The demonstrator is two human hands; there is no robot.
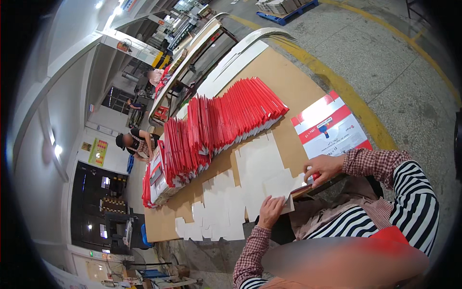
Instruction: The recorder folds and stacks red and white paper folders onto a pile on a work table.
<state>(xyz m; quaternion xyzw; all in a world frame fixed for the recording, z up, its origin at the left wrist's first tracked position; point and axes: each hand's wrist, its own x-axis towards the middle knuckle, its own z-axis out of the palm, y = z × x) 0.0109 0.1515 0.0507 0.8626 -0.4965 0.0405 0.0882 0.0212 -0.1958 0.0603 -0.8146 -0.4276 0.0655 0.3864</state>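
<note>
Cardboard blank (276, 187), pale side up, lies at the near edge of the table (303, 82), directly in front of the person, with both hands at its near side. Left hand (272, 211) rests over the near edge, fingers close together and nearly straight; the thumb is hidden, so whether it pinches the board cannot be told. Right hand (325, 169) is at the near right corner, index finger and thumb bent toward each other; whether they grip the board cannot be told. Both forearms wear checked sleeves (368, 161). Further pale blanks (216, 212) lie flat and overlapping to the left. A red-and-white printed carton (344, 135) lies flat to the right, just beyond the right hand. Beyond the blanks, a long row of red folded cartons (231, 115) stands closely packed on edge. At its left end, a co-worker (139, 142) in a dark cap reaches toward the cartons. White sheets (231, 67) lie at the far side of the table. Farther off, a yellow floor line (358, 103) passes on the right, and a blue pallet (288, 17) bears stacked goods.
</note>
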